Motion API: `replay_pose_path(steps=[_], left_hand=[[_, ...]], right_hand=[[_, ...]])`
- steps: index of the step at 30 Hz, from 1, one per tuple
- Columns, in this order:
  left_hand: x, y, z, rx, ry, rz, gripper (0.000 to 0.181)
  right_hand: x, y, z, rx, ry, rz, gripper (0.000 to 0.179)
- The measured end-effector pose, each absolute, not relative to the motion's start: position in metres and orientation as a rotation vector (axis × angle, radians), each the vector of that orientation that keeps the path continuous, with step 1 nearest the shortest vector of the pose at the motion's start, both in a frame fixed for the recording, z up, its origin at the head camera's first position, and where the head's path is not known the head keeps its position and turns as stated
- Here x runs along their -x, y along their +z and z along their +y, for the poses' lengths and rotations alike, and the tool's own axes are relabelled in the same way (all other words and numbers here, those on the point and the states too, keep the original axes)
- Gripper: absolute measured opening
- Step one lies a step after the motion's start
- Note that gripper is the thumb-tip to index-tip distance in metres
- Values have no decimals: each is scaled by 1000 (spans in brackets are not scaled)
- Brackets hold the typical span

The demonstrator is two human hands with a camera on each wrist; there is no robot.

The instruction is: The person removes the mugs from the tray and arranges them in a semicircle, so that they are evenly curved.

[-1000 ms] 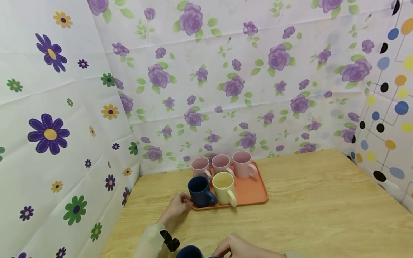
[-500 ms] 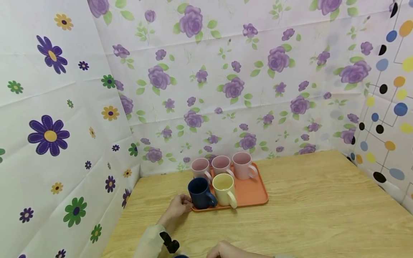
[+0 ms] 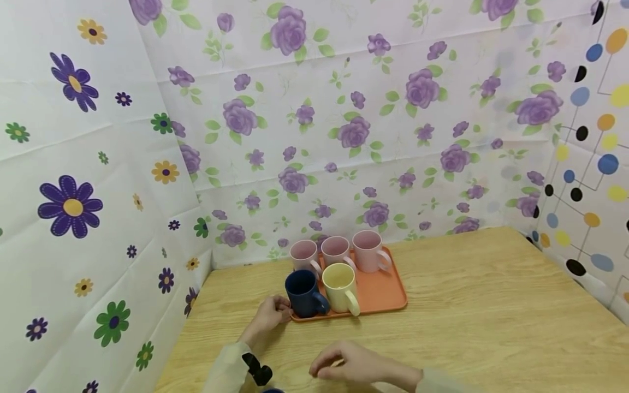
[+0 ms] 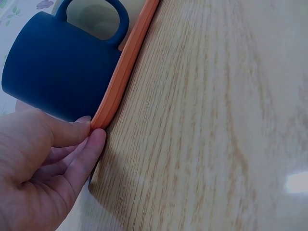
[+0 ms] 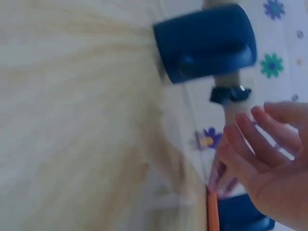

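An orange tray (image 3: 383, 295) stands at the back of the table. My left hand (image 3: 269, 315) pinches its near left corner; in the left wrist view the thumb and a finger grip the tray's rim (image 4: 122, 72). On the tray beside that hand stands a navy mug (image 3: 301, 299), and to its right a yellow mug (image 3: 339, 293). My right hand (image 3: 352, 362) hovers in front of the tray, fingers loosely bent around nothing. A second navy mug (image 5: 207, 45) stands apart from it on the table, mostly cut off by the head view's bottom edge.
Three pink mugs (image 3: 368, 255) line the back of the tray, close to the flowered cloth wall (image 3: 314, 136). Wooden table surface (image 3: 472, 305) extends to the right. Another patterned cloth (image 3: 108, 218) borders the left side.
My right hand has let go of the second navy mug, which was drawn toward the near edge, and has moved away from it. The left hand stays at the tray corner.
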State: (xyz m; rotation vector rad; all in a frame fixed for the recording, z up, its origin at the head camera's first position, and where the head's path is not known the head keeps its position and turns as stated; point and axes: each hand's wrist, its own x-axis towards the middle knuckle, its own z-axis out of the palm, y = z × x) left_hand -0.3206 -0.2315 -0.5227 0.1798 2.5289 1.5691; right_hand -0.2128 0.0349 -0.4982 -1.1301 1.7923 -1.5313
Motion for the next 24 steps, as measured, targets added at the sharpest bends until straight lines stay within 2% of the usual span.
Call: replay_pose_path(steps=[10,19,24], left_hand=[[320,-520,-232,-163,1565,2516,21],[317,-518,-231,-169,1566,2518,21],[317,-517,-230,-156,1559,2519,21]], right_hand=[[239,-492,56,1075,-1627,2231,21],[252,-491,70,797,-1805,2618,15],[255,-494,69,609,-1876,2762,19]])
